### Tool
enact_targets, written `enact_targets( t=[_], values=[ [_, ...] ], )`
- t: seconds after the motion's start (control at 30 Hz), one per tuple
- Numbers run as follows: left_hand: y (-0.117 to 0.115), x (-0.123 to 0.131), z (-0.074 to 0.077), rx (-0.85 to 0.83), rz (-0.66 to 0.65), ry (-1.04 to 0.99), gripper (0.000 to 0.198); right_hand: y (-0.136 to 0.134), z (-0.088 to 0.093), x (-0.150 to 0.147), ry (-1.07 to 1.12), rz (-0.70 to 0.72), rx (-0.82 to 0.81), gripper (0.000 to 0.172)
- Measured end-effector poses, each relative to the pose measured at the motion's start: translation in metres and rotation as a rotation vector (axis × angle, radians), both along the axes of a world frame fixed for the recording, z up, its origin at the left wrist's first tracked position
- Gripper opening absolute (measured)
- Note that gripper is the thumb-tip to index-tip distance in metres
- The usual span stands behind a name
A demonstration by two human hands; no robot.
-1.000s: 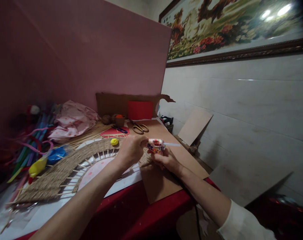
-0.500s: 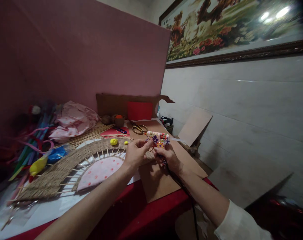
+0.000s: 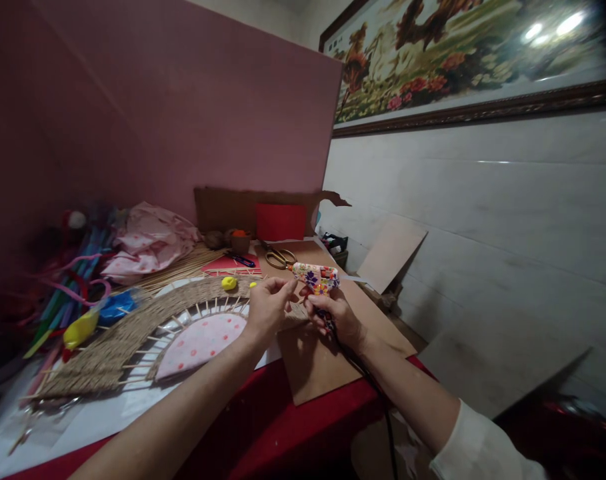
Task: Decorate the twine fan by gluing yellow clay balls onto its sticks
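Wrapped around the handle of a flower-patterned glue gun, the right hand holds it above a sheet of brown cardboard. Its front faces left, and a clear glue stick pokes out behind. The left hand is just beside the front, fingers bent; whether they pinch anything cannot be told. To the left, a woven straw arch curves around a pink dotted half-circle. A yellow lump sits on the arch. Gold-handled scissors lie beyond the gun.
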State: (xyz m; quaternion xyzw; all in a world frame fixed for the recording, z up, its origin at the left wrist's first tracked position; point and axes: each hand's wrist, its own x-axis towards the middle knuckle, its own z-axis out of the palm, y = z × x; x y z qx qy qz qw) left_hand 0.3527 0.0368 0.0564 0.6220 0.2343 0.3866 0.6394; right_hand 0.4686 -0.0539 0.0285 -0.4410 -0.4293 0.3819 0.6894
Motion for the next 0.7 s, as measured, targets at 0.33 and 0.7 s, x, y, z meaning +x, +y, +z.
enact_targets(
  t=[0.33, 0.7],
  values=[
    [-0.0017, 0.0014, -0.0059, 0.191, 0.087, 0.050, 0.016, -0.0008, 0.0045, -0.0043, 0.102, 0.021, -0.037, 0.023],
    [-0.0018, -0.0009, -0.0021, 0.086, -0.055, -0.114, 0.023, -0.0011, 0.0038, 0.0002, 0.233, 0.140, -0.033, 0.017]
  ],
)
